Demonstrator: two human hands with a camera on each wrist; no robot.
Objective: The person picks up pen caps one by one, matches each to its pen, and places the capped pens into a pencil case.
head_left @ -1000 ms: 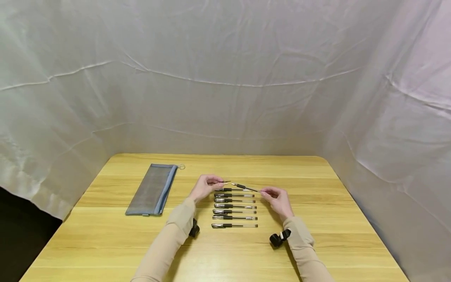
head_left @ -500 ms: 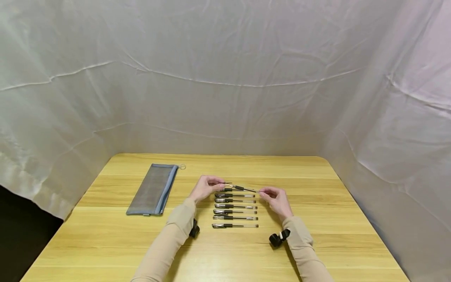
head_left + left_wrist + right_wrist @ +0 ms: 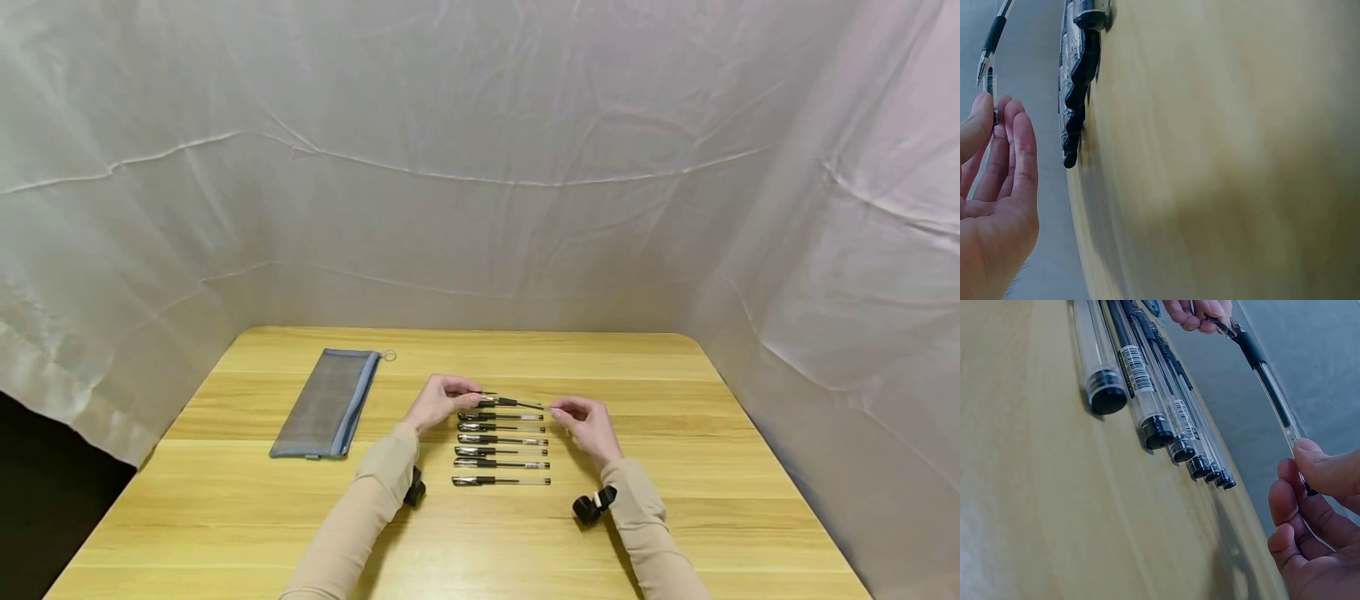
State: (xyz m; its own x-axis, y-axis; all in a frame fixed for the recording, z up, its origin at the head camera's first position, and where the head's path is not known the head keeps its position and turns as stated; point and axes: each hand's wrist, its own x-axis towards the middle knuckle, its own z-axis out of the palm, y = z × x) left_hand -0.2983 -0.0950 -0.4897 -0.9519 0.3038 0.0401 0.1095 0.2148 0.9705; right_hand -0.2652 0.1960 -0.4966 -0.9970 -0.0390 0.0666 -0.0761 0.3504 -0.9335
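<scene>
My left hand (image 3: pixel 438 402) pinches a small clear-and-black pen cap (image 3: pixel 991 81) between thumb and fingertips. My right hand (image 3: pixel 591 427) grips the rear end of an uncapped gel pen (image 3: pixel 1266 378), which has a clear barrel and black rubber grip. The pen slants above the table, its metal tip pointing left. In the right wrist view the tip meets or overlaps the cap; whether it has entered cannot be told. Below both hands, several capped black gel pens (image 3: pixel 501 451) lie in a row of parallel lines, caps to the left.
A grey mesh zip pouch (image 3: pixel 322 404) with blue edging and a ring pull lies left of the pens. Underneath is a wooden table (image 3: pixel 480 550), with pale cloth (image 3: pixel 480 233) hanging behind and at the sides.
The pen in my right hand has shifted slightly left, so its tip has gone from apart from the left fingers to right beside them. The row of pens and the pouch stay put.
</scene>
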